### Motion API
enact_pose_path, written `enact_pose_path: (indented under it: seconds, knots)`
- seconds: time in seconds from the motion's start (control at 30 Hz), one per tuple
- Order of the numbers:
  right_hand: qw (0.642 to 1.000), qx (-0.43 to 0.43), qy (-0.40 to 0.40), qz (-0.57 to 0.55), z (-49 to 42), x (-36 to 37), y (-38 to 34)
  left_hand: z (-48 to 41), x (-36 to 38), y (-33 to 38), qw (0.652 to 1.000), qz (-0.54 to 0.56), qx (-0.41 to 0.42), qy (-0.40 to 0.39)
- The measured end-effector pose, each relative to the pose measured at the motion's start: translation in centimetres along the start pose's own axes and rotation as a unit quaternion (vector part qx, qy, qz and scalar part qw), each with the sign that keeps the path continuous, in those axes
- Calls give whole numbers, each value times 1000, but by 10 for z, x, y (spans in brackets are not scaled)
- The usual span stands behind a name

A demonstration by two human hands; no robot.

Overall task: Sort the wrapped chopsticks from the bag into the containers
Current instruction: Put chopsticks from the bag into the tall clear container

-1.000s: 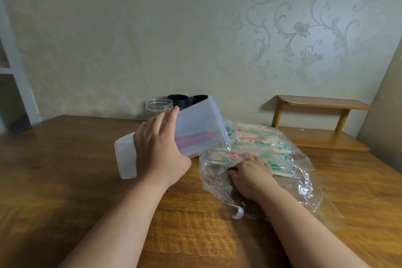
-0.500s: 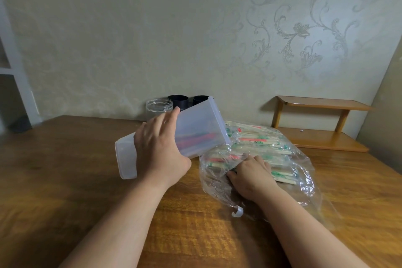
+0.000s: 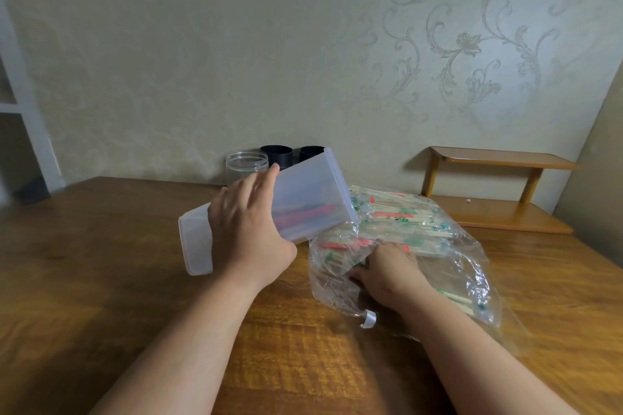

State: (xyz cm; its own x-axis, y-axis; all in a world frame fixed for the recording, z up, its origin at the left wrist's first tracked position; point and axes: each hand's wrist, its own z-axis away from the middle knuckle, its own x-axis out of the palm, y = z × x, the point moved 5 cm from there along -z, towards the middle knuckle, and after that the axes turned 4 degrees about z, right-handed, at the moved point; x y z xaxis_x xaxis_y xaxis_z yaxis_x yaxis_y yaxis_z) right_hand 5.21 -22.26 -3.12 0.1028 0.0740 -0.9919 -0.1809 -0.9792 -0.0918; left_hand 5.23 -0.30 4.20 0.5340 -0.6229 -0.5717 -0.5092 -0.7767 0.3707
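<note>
Box held tilted by bag, R hand in bag.

Nearest, the R hand [image 3: 387, 271] is sunk in the clear bag [image 3: 472, 266] laid on the table [image 3: 101, 280], fingers bent onto the chopsticks [image 3: 397, 222]; whether any is gripped can't be told. At its 10 o'clock the L hand [image 3: 249, 232] is clamped round a frosted box [image 3: 303, 189], tilted, mouth at 2 o'clock just above the bag; red sticks [image 3: 303, 214] are seen inside. Further back, at 12, a jar [image 3: 246, 165] and 2 black cups [image 3: 276, 155] are stood by the wall; a shelf [image 3: 499, 158] is seen at 2.
</note>
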Motion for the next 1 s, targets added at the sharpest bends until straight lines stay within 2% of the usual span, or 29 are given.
enact_pose_path:
  seconds: [0.47,0.7,0.83,1.0]
  knots:
    - [997,-60,-4,39,18,-15,-17,0,1,0,1000,-6,-3,4]
    - [992,-92,87,20,32,-46,-18,-1,0,-2,1000,-6,-9,6]
    - [990,-90,104,36,40,-59,-22,-3,-2,-5,1000,-6,-21,10]
    - [980,-94,164,60,54,-82,-28,-4,-2,-6,1000,-9,-26,6]
